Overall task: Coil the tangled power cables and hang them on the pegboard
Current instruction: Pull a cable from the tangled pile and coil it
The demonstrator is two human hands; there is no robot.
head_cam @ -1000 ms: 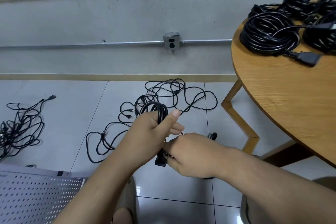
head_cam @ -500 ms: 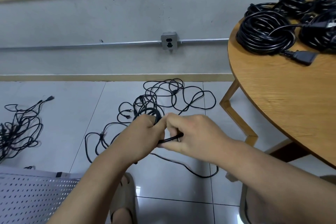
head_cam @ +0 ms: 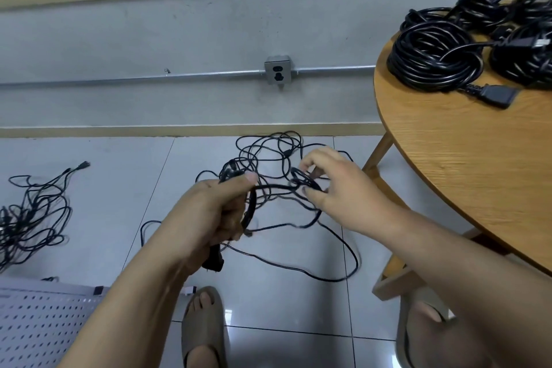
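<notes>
Cable (head_cam: pixel 252 209) is hanging coiled in the left grip (head_cam: pixel 215 212), clamped round it, while the right grip (head_cam: pixel 337 188), curled in, is pinching one loose loop just beside.

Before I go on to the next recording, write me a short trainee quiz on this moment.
1. True or false: the left hand grips a partly coiled cable.
2. Where do the finished coils lie? A floor, B table, C shelf.
3. Fill in: the pegboard lies on the person's ____ side.
Key: 1 true; 2 B; 3 left.
</notes>
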